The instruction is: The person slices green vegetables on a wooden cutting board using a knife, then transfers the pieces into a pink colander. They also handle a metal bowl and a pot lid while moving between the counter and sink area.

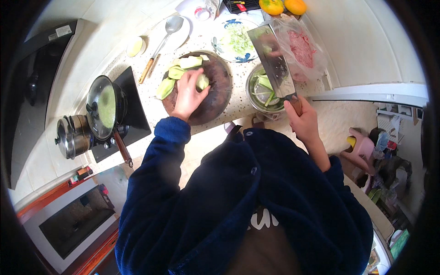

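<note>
My left hand [190, 91] curls around a pale green vegetable piece [202, 81] on a round dark wooden chopping board [216, 99]. More peeled-looking green pieces [165, 88] lie at the board's upper left side. My right hand [304, 118] grips the wooden handle of a broad cleaver [275, 63], whose blade is raised over the edge of a metal bowl [250, 92] with green vegetable strips [264, 82] in it. Behind the bowl stands a floral plate [218, 48] of finely chopped pale green vegetable [238, 36].
A bag of minced meat [302, 50] lies at the back right, near orange fruits [295, 6]. A metal spoon [173, 24] rests on a white plate [184, 32]. On the left stand a lidded pan [103, 106] and a steel pot [70, 137] at the cooktop [132, 99].
</note>
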Demonstrator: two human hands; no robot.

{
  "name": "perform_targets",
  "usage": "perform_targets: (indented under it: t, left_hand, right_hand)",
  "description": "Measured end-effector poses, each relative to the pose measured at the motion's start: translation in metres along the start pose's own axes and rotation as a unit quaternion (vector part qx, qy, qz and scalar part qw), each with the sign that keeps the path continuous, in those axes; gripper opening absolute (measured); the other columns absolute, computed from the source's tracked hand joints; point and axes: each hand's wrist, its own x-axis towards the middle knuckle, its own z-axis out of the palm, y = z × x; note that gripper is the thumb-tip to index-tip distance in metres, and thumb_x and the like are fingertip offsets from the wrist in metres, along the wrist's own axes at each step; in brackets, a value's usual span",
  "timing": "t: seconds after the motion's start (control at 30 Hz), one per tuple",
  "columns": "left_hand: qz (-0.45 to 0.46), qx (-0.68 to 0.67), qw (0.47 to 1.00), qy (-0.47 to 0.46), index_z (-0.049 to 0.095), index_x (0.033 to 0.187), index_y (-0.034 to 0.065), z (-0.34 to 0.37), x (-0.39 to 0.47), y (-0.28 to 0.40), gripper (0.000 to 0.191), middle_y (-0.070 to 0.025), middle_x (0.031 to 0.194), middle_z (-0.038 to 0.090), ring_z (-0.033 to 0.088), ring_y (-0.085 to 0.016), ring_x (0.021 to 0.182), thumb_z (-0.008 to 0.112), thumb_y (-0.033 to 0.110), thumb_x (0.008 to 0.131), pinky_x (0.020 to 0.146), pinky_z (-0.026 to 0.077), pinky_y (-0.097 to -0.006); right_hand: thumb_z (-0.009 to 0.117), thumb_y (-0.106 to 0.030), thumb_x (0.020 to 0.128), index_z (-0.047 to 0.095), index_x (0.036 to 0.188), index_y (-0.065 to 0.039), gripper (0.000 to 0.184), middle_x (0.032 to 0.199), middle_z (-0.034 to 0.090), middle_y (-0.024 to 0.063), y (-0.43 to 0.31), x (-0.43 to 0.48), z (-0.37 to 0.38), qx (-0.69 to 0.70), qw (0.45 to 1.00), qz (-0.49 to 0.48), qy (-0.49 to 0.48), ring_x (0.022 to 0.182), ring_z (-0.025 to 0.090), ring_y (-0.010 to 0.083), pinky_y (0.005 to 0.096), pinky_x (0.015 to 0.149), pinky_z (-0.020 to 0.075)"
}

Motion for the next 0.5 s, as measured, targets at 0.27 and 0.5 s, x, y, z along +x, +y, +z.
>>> perform_targets:
  t: [0.27,0.5]
  left_hand:
    - [0.062,0.006,0.998,0.008,0.059,0.106,0.0059,0.037,0.017,-0.018,0.038,-0.0167,0.122,0.052,0.051,-0.040,0.117,0.078,0.004,0.073,0.100,0.045,-0.0473]
    - [0.158,0.013,0.987,-0.033,0.065,0.110,0.0087,0.066,0.020,0.044,0.037,-0.0114,0.128,0.057,0.051,-0.033,0.124,0.063,0.000,0.074,0.104,0.040,-0.0487]
  right_hand:
    - [0.073,-0.025,0.090,0.063,0.112,0.005,0.039,0.073,0.066,0.0127,0.004,-0.006,-0.012,-0.007,1.000,-0.016,0.008,0.065,0.060,0.0147,0.0306,0.063,0.0487]
    - [0.070,-0.017,0.093,0.065,0.109,0.002,0.026,0.070,0.059,-0.0037,-0.002,-0.016,-0.036,0.121,0.992,-0.004,0.041,0.063,0.049,0.0023,0.0216,0.057,0.0410]
